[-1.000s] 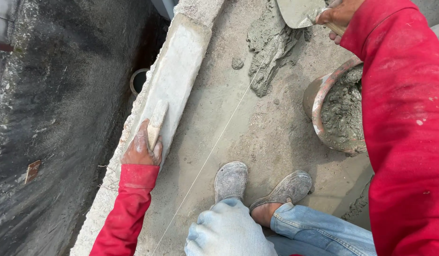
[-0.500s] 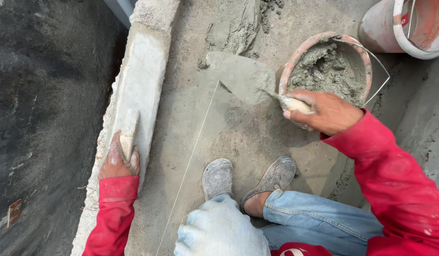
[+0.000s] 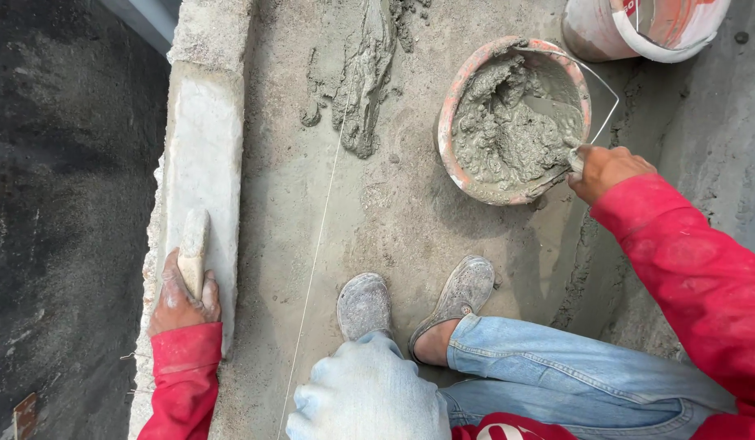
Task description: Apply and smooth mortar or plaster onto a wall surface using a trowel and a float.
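My left hand (image 3: pixel 182 292) grips a mortar-caked wooden handle (image 3: pixel 193 241) that rests on the pale concrete ledge (image 3: pixel 202 147) at the left. My right hand (image 3: pixel 603 169) holds a trowel (image 3: pixel 557 110) whose blade is down in the wet grey mortar inside a round orange-rimmed pan (image 3: pixel 457 114). Both sleeves are red. My dusty shoes (image 3: pixel 418 300) stand on the cement surface between the two hands, and my blue-jeaned leg runs off to the right.
A thin white string (image 3: pixel 319 244) runs along the slab beside the ledge. A smear of wet mortar (image 3: pixel 365 73) lies on the slab at the top. A white and orange bucket (image 3: pixel 646 28) stands at the top right. A dark drop lies left of the ledge.
My right hand has carried the trowel from the slab into the mortar pan. The view has shifted, and my left hand stays on the handle at the ledge.
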